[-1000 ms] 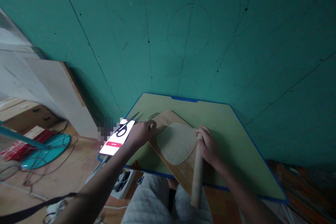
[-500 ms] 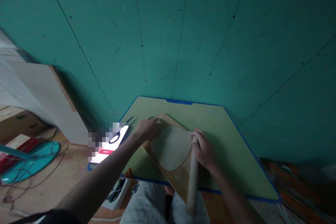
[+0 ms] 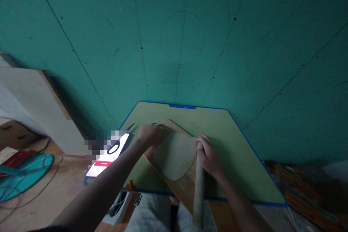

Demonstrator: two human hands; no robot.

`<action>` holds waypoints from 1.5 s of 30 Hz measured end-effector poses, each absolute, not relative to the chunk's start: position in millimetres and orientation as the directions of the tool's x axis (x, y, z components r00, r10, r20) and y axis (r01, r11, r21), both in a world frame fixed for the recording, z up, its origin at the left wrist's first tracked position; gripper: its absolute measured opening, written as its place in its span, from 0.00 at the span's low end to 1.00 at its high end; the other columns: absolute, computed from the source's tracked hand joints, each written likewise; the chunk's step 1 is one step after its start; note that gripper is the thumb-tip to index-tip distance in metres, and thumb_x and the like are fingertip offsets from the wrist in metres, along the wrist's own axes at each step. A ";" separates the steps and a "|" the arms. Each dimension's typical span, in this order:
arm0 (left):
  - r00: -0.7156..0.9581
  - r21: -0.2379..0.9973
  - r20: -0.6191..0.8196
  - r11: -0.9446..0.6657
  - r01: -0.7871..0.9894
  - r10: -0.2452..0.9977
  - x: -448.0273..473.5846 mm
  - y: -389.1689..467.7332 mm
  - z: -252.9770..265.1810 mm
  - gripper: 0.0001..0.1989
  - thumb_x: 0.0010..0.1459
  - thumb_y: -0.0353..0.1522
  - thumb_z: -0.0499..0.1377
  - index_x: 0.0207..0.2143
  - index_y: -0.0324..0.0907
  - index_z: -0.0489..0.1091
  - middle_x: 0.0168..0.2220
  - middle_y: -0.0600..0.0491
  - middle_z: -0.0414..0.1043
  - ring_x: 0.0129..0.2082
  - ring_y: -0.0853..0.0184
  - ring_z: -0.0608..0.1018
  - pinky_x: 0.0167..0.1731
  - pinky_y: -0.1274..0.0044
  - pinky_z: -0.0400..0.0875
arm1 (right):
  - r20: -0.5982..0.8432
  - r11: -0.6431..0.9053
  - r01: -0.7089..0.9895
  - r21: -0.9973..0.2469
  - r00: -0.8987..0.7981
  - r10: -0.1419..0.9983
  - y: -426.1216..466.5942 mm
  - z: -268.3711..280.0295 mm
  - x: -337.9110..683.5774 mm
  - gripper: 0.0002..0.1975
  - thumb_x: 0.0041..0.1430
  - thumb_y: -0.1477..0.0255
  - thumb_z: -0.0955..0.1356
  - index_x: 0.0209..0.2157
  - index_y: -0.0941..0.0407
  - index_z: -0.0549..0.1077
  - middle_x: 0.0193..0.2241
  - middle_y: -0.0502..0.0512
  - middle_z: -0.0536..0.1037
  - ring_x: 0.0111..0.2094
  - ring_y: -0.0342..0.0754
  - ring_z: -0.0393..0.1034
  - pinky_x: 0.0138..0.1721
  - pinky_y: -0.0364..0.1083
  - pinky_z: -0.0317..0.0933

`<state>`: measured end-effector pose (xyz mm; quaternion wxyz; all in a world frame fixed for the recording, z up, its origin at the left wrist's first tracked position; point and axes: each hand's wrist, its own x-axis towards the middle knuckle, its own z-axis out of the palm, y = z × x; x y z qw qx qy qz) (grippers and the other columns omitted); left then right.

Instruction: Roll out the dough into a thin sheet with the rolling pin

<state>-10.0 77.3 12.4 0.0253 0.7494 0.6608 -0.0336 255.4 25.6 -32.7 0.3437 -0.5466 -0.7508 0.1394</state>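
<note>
A thin, flat, roughly round sheet of dough lies on a wooden board, set at an angle on the table and jutting past its front edge. My right hand is wrapped around the far end of a wooden rolling pin. The pin lies along the dough's right edge, its near end reaching over my lap. At the board's far left corner, my left hand has its fingers curled over the edge; the fingertips are partly hidden.
The pale table has a blue rim and stands against a green wall. Left of my forearm are a lit phone screen and dark-handled scissors. A white panel leans at left, near a turquoise round base and cables.
The whole view has shifted slightly, so the table sits a little further left. Both hands keep their places on the board and the rolling pin; the dough looks unchanged.
</note>
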 end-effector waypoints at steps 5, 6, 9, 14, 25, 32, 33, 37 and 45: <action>0.125 -0.015 -0.083 -0.127 0.992 0.989 -9.8 77.8 11.7 0.22 0.63 0.38 0.49 0.58 0.45 0.65 0.47 0.41 0.77 0.41 0.51 0.81 0.33 0.70 0.72 | 0.375 0.372 0.718 -0.588 -0.165 0.912 26.6 -35.0 256.2 0.14 0.56 0.74 0.59 0.41 0.54 0.72 0.55 0.61 0.71 0.58 0.52 0.65 0.56 0.52 0.61; 0.127 -0.016 -0.084 -0.128 0.992 0.988 -9.7 78.2 11.6 0.23 0.63 0.38 0.50 0.59 0.45 0.63 0.47 0.41 0.77 0.41 0.51 0.81 0.33 0.70 0.72 | 0.373 0.370 0.720 -0.587 -0.166 0.913 26.7 -35.0 256.3 0.14 0.56 0.74 0.59 0.40 0.54 0.72 0.55 0.61 0.71 0.58 0.52 0.65 0.56 0.52 0.61; 0.127 -0.021 -0.087 -0.129 0.991 0.988 -9.2 79.6 11.8 0.23 0.63 0.38 0.49 0.60 0.46 0.63 0.47 0.42 0.77 0.41 0.53 0.81 0.33 0.71 0.72 | 0.356 0.357 0.726 -0.588 -0.165 0.920 26.4 -33.8 255.9 0.14 0.55 0.74 0.59 0.40 0.55 0.72 0.55 0.62 0.71 0.57 0.53 0.66 0.55 0.51 0.62; 0.132 -0.029 -0.088 -0.135 0.990 0.987 -6.5 82.2 14.6 0.20 0.65 0.39 0.47 0.55 0.47 0.69 0.42 0.42 0.79 0.40 0.54 0.81 0.33 0.72 0.72 | 0.357 0.355 0.726 -0.589 -0.160 0.920 25.5 -32.5 254.5 0.14 0.54 0.74 0.59 0.40 0.55 0.72 0.55 0.62 0.71 0.57 0.53 0.66 0.55 0.52 0.61; 0.133 -0.002 -0.071 -0.134 0.991 0.989 -7.1 79.9 13.7 0.19 0.65 0.40 0.48 0.52 0.47 0.72 0.43 0.41 0.78 0.40 0.54 0.81 0.34 0.72 0.72 | 0.372 0.374 0.711 -0.596 -0.167 0.913 26.3 -33.5 255.7 0.14 0.56 0.72 0.58 0.38 0.56 0.72 0.53 0.64 0.71 0.56 0.55 0.66 0.55 0.53 0.61; 0.102 0.087 -0.063 -0.096 0.991 0.993 -13.1 81.5 11.9 0.17 0.62 0.41 0.53 0.49 0.50 0.74 0.39 0.42 0.79 0.40 0.53 0.81 0.37 0.70 0.71 | 0.369 0.370 0.709 -0.600 -0.165 0.915 27.4 -36.1 256.5 0.13 0.55 0.73 0.59 0.38 0.54 0.72 0.54 0.62 0.71 0.57 0.54 0.65 0.56 0.53 0.61; 0.092 0.115 -0.057 -0.085 0.990 0.994 -14.6 81.8 12.2 0.17 0.61 0.41 0.54 0.49 0.50 0.75 0.39 0.43 0.80 0.40 0.53 0.80 0.37 0.70 0.71 | 0.369 0.371 0.708 -0.601 -0.166 0.915 27.5 -36.1 256.5 0.13 0.55 0.73 0.59 0.38 0.54 0.72 0.54 0.62 0.71 0.57 0.54 0.65 0.56 0.54 0.61; 0.017 0.268 -0.009 -0.014 0.963 1.000 -22.4 80.0 16.6 0.18 0.60 0.33 0.51 0.50 0.45 0.74 0.40 0.43 0.79 0.38 0.58 0.81 0.35 0.73 0.71 | 0.372 0.378 0.701 -0.605 -0.171 0.912 27.9 -35.9 256.3 0.13 0.55 0.73 0.59 0.38 0.55 0.72 0.53 0.64 0.71 0.57 0.55 0.65 0.56 0.55 0.61; -0.098 0.951 -0.004 0.034 0.308 0.995 -32.1 38.0 18.2 0.22 0.52 0.39 0.54 0.44 0.36 0.72 0.32 0.49 0.76 0.19 0.72 0.72 0.18 0.80 0.64 | 0.394 0.383 0.694 -0.609 -0.153 0.906 28.4 -37.5 256.3 0.13 0.53 0.73 0.59 0.38 0.54 0.72 0.52 0.60 0.72 0.56 0.54 0.65 0.55 0.54 0.61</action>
